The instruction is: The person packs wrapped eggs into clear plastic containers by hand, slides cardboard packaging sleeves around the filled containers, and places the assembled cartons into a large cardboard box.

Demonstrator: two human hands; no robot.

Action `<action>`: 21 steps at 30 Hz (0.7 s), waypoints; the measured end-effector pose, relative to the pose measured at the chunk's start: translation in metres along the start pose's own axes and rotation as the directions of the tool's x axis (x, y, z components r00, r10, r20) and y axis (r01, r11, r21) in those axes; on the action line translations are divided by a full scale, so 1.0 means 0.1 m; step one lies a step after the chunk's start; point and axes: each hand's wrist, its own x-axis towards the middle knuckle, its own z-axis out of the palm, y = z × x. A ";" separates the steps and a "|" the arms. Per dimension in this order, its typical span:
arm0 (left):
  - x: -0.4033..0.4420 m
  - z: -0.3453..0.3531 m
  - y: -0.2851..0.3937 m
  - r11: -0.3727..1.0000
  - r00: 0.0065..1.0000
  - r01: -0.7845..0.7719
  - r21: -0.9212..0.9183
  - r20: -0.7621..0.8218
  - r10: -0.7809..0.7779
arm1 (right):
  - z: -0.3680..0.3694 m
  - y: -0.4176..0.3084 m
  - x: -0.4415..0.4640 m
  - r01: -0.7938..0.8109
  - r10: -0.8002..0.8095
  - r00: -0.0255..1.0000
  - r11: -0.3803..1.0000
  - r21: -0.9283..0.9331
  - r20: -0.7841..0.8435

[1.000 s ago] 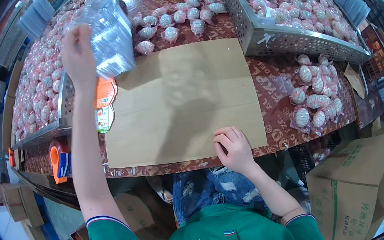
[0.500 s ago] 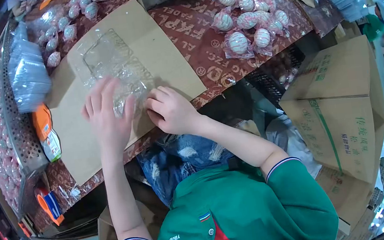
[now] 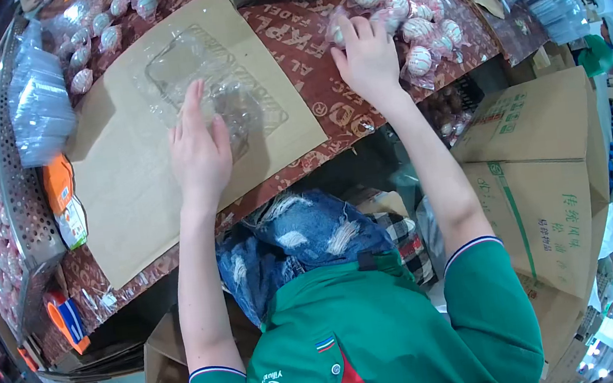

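Note:
A clear plastic tray (image 3: 239,112) lies on the flat cardboard sheet (image 3: 132,205), its moulded shape hard to make out through the glare. At the tray's near left side is my left hand (image 3: 199,155), with fingers stretched and thumb apart, touching the clear plastic. My right hand (image 3: 371,61) reaches over the left part of a pile of egg-shaped pieces (image 3: 417,29), pale and striped, each wrapped in clear film with red print. Its thumb and fingers are apart and rest against the wrapped pieces; the contact under the fingers is partly hidden.
A perforated metal bin (image 3: 35,225) of wrapped pieces stands at left, with stacked clear trays (image 3: 40,109) by it. Orange packets (image 3: 59,187) and an orange-and-blue tool (image 3: 69,324) lie nearby. More wrapped pieces (image 3: 103,33) sit at back left. A large carton (image 3: 534,179) stands at right.
My right hand has left the clear tray and moved right, up to the pile of wrapped pieces. My left hand has shifted slightly right and stays by the tray.

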 end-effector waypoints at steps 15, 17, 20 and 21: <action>-0.10 0.02 -0.01 1.000 0.998 -0.011 -0.020 -0.058 0.010 | 0.23 -0.45 0.16 -0.022 0.349 0.930 0.360 0.933 -0.113; -0.10 -0.01 -0.02 0.999 0.998 0.009 -0.048 -0.054 -0.011 | 0.26 -0.53 0.18 0.009 0.348 0.932 0.244 0.970 -0.097; -0.08 0.01 -0.03 0.999 0.997 0.002 -0.041 -0.075 -0.005 | -0.14 -0.81 0.29 0.053 0.509 0.846 -0.373 0.926 0.156; -0.07 0.02 -0.03 0.999 0.997 0.005 -0.044 -0.071 -0.008 | -0.18 -0.89 0.30 0.030 0.478 0.864 -0.357 0.933 0.155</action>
